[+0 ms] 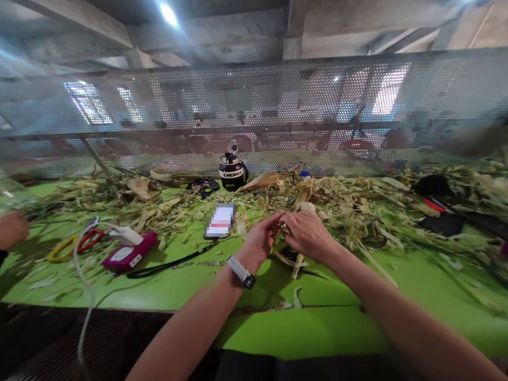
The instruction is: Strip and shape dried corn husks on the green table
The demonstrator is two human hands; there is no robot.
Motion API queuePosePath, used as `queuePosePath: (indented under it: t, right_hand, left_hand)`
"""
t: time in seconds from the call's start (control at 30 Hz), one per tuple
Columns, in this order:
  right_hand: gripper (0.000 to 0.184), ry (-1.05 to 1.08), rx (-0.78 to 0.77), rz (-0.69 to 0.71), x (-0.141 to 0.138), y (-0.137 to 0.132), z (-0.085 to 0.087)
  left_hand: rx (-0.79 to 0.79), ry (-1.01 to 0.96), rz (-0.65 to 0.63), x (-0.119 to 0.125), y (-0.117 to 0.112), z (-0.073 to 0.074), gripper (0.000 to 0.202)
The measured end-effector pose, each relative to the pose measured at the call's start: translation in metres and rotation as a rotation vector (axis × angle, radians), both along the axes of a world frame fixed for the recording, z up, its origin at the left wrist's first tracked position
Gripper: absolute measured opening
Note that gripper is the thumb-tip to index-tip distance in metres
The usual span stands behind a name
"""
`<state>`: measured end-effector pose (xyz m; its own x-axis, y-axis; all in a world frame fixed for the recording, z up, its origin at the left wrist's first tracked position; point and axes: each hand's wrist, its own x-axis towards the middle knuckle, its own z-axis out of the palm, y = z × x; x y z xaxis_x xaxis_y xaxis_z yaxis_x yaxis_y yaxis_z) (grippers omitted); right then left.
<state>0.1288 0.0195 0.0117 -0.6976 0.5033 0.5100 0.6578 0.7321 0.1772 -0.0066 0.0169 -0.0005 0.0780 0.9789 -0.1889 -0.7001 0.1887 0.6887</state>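
Observation:
My left hand [262, 235], with a grey-banded watch [241, 271] on its wrist, has its fingers pinched together near the middle of the table. Its fingertips meet those of my right hand [307, 234], and whatever is between them is too small to make out. A pale, rounded corn husk piece [305, 207] shows just beyond my right hand, which is curled closed around part of it. Below that hand, narrow husk strips [298, 266] stick out over the green table [317, 330]. A loose heap of dried husks [337, 203] lies right behind both hands.
A lit phone [220, 220] with a black strap lies left of my hands. Further left are a magenta power strip [129, 253] with a white plug and yellow-and-red-handled scissors [75, 247]. A black bottle [232, 172] stands before a perforated screen [246, 106]. Another person's hand [14, 230] is far left.

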Motion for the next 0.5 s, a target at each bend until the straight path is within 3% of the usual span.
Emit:
queuePosePath:
  t: [0.2, 0.3, 0.4, 0.5]
  right_hand:
    - [0.02, 0.076, 0.177, -0.044, -0.0082, -0.0052, -0.0006]
    - [0.017, 0.106, 0.219, -0.045, -0.0093, -0.008, -0.0006]
    - [0.018, 0.179, 0.153, -0.036, -0.008, -0.0086, -0.0037]
    - [0.019, 0.416, -0.07, -0.066, -0.0089, -0.0085, -0.0098]
  left_hand:
    - [-0.039, 0.02, -0.013, 0.0014, 0.0007, -0.0022, 0.009]
    - [-0.019, -0.005, -0.086, 0.001, 0.0, -0.0024, 0.008]
    - [0.045, 0.0, -0.084, 0.0002, -0.0019, -0.0021, 0.007]
    - [0.075, 0.011, -0.024, 0.0001, -0.0034, -0.0017, 0.006]
